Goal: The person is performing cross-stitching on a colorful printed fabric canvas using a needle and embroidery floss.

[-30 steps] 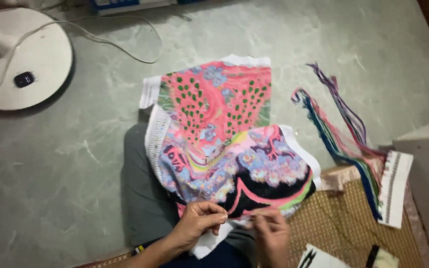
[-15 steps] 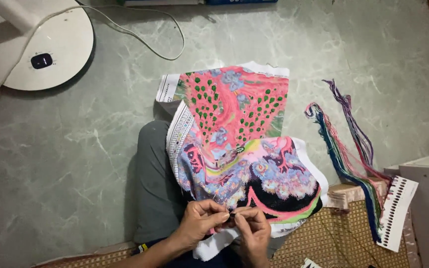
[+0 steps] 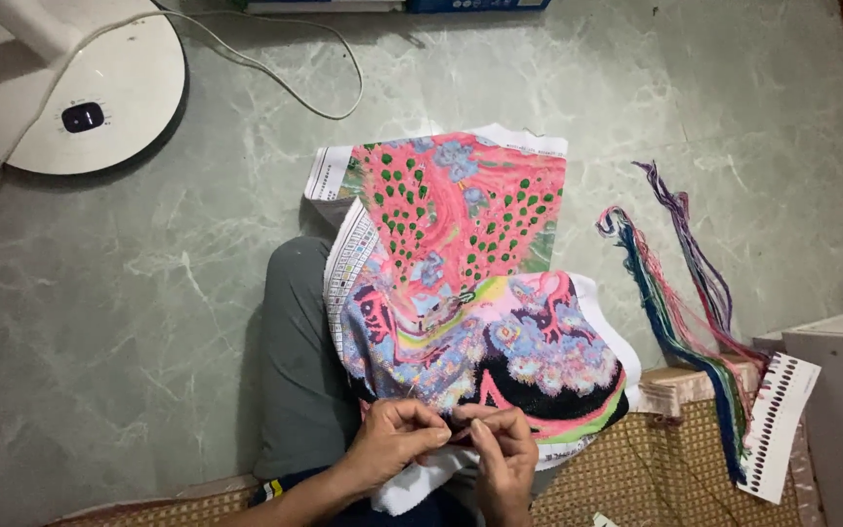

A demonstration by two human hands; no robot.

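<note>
Head view: one embroidered cloth (image 3: 470,322), pink with green dots, blue flowers and a black band, draped over the person's lap; one white fan base (image 3: 70,93) well up-left of it; one thread bundle (image 3: 680,303) just right; left hand (image 3: 397,441) and right hand (image 3: 501,451), touching, pinch its near edge.

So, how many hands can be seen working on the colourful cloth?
2. The left hand and the right hand meet at the near edge of the embroidered cloth, fingertips pinched together on it. No others show.
</note>
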